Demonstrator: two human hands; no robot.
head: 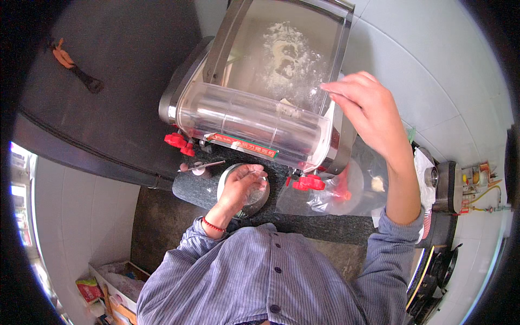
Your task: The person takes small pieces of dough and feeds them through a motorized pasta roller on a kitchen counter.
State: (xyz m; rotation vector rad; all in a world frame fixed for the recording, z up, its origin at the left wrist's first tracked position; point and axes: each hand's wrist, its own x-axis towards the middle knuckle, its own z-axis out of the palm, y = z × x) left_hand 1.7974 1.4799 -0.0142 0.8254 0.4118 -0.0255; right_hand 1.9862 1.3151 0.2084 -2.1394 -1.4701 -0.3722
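Note:
A dough-sheeting machine [260, 122] with a clear cylindrical cover and red knobs stands before me. White flour [284, 53] lies scattered on its metal top tray, and a small pale piece [287, 103] shows behind the cover. My right hand [363, 105] is raised at the tray's right edge, thumb and fingers close together; whether anything is pinched between them I cannot tell. Over a round dish on a kitchen scale [260, 203] rests my left hand [241, 187], its fingers curled and dusted with flour. What lies under that palm is hidden.
On the dark counter lie a thin rod [213, 164] to the left and a clear plastic bag [325, 199] with a red part to the right. A dark cabinet or fridge [113, 81] borders the left, a tiled wall [418, 73] the right.

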